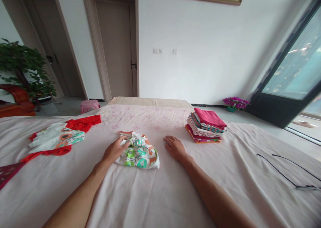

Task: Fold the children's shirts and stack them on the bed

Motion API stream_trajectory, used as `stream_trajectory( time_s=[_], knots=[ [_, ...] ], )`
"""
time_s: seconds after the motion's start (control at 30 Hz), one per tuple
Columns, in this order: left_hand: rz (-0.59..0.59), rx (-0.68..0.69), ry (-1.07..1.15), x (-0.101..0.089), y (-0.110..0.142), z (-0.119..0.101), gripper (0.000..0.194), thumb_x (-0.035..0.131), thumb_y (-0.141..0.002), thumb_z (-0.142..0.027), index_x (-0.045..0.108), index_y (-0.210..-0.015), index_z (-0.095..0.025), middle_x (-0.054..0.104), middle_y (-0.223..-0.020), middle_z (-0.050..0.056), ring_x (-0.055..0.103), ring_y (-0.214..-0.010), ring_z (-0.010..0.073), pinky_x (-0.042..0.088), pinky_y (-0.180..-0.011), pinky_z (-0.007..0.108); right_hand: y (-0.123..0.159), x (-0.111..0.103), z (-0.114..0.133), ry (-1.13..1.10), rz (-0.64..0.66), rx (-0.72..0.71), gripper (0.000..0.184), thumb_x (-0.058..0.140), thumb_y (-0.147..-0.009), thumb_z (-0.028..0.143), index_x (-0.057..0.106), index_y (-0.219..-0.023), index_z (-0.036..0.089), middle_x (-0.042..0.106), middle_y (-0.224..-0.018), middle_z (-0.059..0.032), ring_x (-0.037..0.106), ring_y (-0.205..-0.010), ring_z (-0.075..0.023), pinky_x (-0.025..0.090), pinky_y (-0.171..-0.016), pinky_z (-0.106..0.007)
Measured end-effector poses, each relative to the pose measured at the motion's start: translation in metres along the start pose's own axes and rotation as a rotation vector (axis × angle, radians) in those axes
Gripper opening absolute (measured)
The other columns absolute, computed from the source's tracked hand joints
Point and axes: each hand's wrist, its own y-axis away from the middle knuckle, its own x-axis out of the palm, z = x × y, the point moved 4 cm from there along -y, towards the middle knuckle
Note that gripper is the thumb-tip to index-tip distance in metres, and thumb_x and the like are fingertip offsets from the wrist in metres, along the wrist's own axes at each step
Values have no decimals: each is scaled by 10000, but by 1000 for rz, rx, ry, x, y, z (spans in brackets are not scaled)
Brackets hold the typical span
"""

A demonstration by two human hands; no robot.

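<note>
A folded white garment with green, turquoise and orange flower prints lies on the pale pink sheet in front of me. My left hand rests on its left edge, fingers lying over the cloth, thumb to the inside. To the right of the garment, apart from it, my right hand lies palm down on the sheet with fingers stretched out and nothing in them. Further right stands a stack of folded clothes, topped by a bright pink piece.
Red and white clothes lie loosely at the left, beside a dark red perforated edge. Eyeglasses sit on the sheet at the right. Beyond are a pink stool and purple flowers.
</note>
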Motion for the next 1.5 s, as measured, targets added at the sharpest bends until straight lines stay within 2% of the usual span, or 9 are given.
stream_trajectory(
  time_s=[0.23,0.33,0.57,0.77,0.93,1.1,1.2,1.33,1.5],
  knots=[
    [443,142,489,35,34,-71,618,604,-769,-334,532,-1347,-127,611,-1328,133,596,-1188,257,487,-967,346,-1,3,-2,-28,-22,-23,375,459,-943,289,617,-1277,221,573,-1365,-84,498,-1265,-209,336,-1082,-344],
    [582,347,336,51,66,-106,634,596,-743,-224,529,-1373,-204,600,-1351,86,568,-1220,237,444,-1009,331,1,0,1,-134,-61,-76,347,445,-954,292,653,-1218,205,621,-1300,-88,545,-1210,-206,372,-1059,-338],
    [536,573,-163,65,101,-129,647,616,-741,-256,507,-1377,-303,729,-983,30,680,-863,230,476,-740,279,12,-33,34,-546,-65,-179,379,416,-984,422,707,-1079,198,718,-1076,-73,644,-980,-203,492,-841,-308],
    [539,729,-126,65,104,-127,527,619,-774,-275,583,-1300,-279,729,-1076,46,673,-971,248,469,-875,328,17,-34,66,-207,49,-246,364,615,-868,460,682,-1160,255,716,-1030,-44,622,-946,-195,440,-848,-292],
    [540,792,-107,65,106,-125,457,621,-780,-260,639,-1237,-256,727,-1028,46,671,-945,232,450,-944,344,13,-17,51,-97,49,-47,160,585,-813,315,705,-778,217,700,-817,-39,616,-774,-173,421,-695,-262],
    [528,700,-18,49,95,-116,421,525,-859,-225,643,-1257,-289,717,-1100,27,658,-1001,179,463,-923,269,4,-33,-9,-813,-293,333,236,479,-779,357,632,-781,177,641,-693,-39,610,-643,-169,451,-581,-256],
    [507,652,-48,38,90,-113,402,521,-871,-247,658,-1243,-312,725,-1108,20,662,-997,184,469,-914,278,8,-37,-43,-965,-406,520,212,489,-743,359,589,-763,174,640,-720,-51,611,-631,-168,458,-554,-252],
    [587,685,-84,36,98,-123,399,516,-863,-227,672,-1219,-317,728,-1136,0,671,-1004,183,469,-916,273,8,-33,-39,-777,-362,296,238,485,-765,330,636,-874,181,691,-914,-74,633,-821,-200,500,-695,-296],
    [636,702,-165,34,108,-134,424,545,-796,-169,680,-1176,-299,734,-1099,9,675,-982,199,471,-888,271,7,-23,17,-365,-152,-224,548,519,-707,116,623,-1231,235,613,-1290,-61,530,-1173,-218,414,-993,-349]
  ],
)
